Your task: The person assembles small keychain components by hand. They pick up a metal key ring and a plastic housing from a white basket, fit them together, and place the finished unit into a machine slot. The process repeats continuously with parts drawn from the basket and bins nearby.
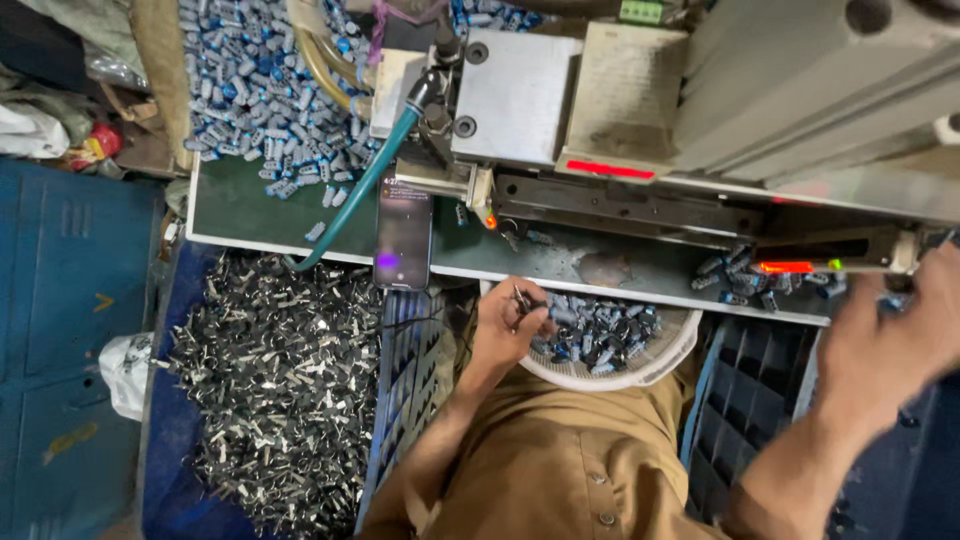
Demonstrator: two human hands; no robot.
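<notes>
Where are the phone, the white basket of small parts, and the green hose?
Phone (403,235), head view, middle of its dark screen.
White basket (668,352), head view, its bare right rim.
Green hose (362,188), head view, midway along its slanting length.

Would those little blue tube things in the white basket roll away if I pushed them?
Probably. The blue parts look like small smooth cylinders, so they would likely roll or slide. They seem light, heaped loosely in the basket. The left hand pinches a few easily.
</notes>
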